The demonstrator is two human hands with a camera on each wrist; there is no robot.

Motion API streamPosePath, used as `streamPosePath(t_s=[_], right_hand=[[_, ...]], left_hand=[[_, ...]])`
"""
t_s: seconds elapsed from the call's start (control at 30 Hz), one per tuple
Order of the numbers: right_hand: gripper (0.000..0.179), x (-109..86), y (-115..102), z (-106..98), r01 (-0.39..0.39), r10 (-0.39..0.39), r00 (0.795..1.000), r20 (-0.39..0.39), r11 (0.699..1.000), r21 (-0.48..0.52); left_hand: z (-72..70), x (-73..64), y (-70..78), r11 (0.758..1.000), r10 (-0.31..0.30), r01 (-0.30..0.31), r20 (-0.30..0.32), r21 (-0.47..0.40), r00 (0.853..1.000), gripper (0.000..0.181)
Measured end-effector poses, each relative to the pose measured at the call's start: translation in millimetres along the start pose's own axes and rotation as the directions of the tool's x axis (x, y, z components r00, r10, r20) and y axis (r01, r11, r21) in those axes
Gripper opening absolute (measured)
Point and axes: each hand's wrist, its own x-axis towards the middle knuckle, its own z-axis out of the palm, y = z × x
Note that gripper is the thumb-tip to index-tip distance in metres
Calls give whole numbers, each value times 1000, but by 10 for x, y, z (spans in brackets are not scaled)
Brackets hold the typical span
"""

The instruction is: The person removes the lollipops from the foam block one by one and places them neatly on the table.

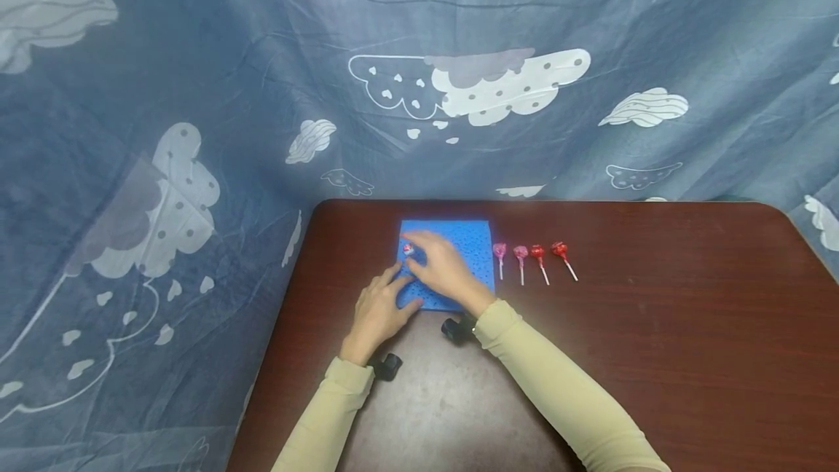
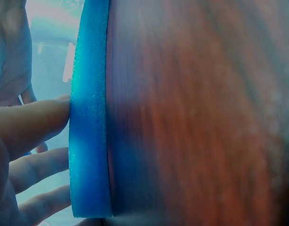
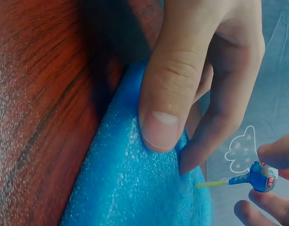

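Note:
A blue foam block (image 1: 468, 250) with many small holes in its top lies on the table. My right hand (image 1: 439, 264) is over its left part. Its thumb and a finger pinch a lollipop (image 3: 264, 178) with a blue and white wrapper, and the yellow stick points down at the foam. Whether the stick's tip is inside a hole is hard to tell. My left hand (image 1: 380, 308) holds the block at its near left corner. In the right wrist view the left thumb (image 3: 163, 125) presses the foam's side.
Right of the block lie two pink lollipops (image 1: 500, 252) and two red lollipops (image 1: 559, 249) in a row, sticks toward me. They rest on a brown wooden table (image 1: 655, 326). Blue cloud-patterned cloth (image 1: 406, 13) hangs behind and at the left.

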Motion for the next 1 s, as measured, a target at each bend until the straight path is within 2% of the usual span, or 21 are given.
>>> streamPosePath(t_s=[0.23,0.67,1.0], right_hand=[[50,4,-7,31,-7,7,1000,-6,1000,19],[40,2,-4,74,-30,31,999,-40,999,24],[38,7,-7,79,-28,29,997,-66,999,22]], left_hand=[[4,2,5,999,29,-29,-21,21,999,56],[19,-1,-9,1000,18,-18,-12,18,1000,56],[19,7,-7,1000,2,-2,-2,14,1000,56]])
